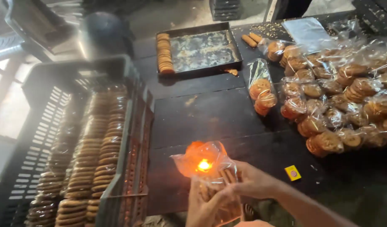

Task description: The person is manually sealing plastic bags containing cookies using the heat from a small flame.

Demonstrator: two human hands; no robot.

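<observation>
Both my hands hold a clear plastic bag of biscuits point(210, 178) low at the frame's bottom centre. My left hand point(204, 206) grips the bag from below and my right hand point(254, 181) pinches its upper side. The bag's open top sits over a small flame point(204, 165) that glows orange through the plastic. What the flame burns on is hidden behind the bag.
A dark plastic crate point(130, 126) at left holds several rows of sealed biscuit stacks. A metal baking tray point(206, 50) with one row of biscuits lies at the back. Many filled biscuit bags point(328, 96) pile up at right. A small yellow box point(292, 172) lies on the dark table point(210, 117).
</observation>
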